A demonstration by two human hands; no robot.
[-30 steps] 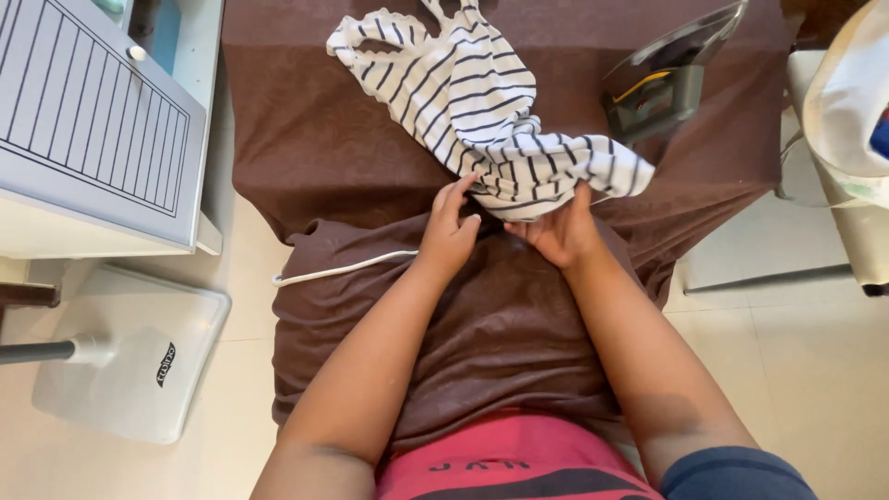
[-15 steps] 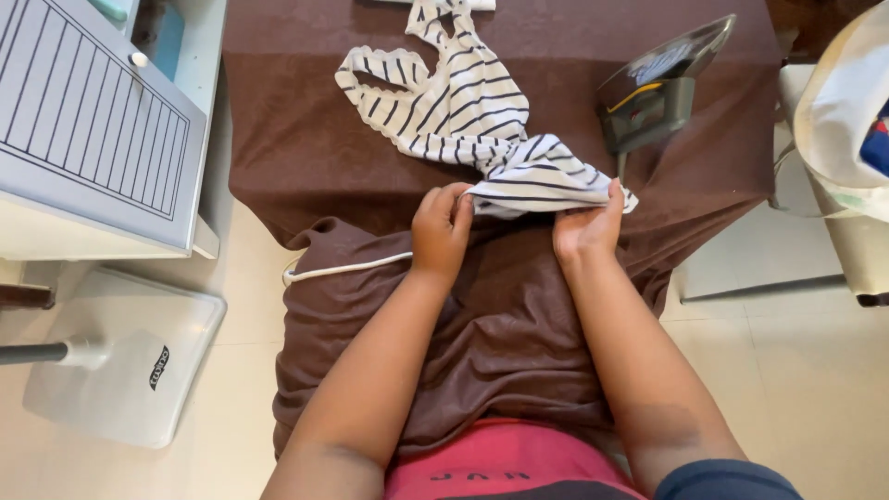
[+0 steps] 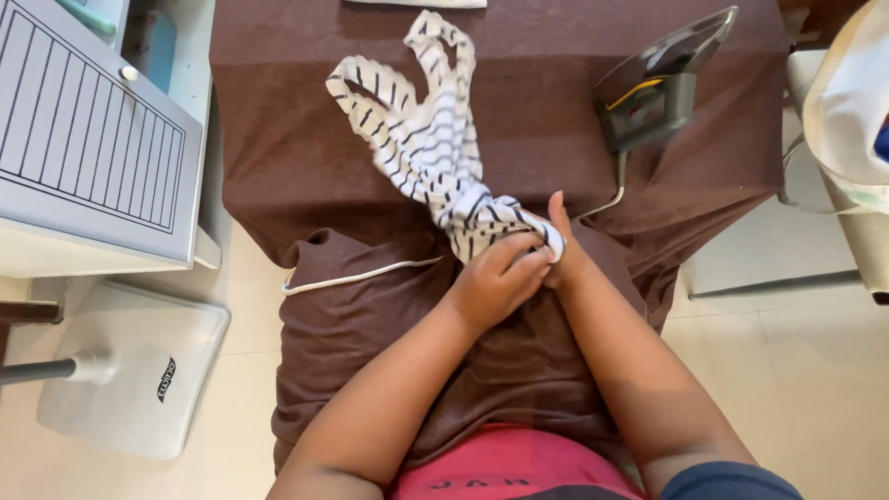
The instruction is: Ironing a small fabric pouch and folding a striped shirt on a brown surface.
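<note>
Both hands now meet at centre; the left hand point(image 3: 495, 278) and right hand point(image 3: 562, 252) close on the striped garment point(image 3: 431, 148), bunched where it lay spread; its straps trail toward 11 o'clock on the brown cloth point(image 3: 278, 139); iron point(image 3: 659, 88) at 2 o'clock.

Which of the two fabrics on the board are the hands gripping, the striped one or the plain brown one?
The white garment with dark stripes. Both hands, left and right, bunch its near end; the brown cloth lies flat beneath.
</note>
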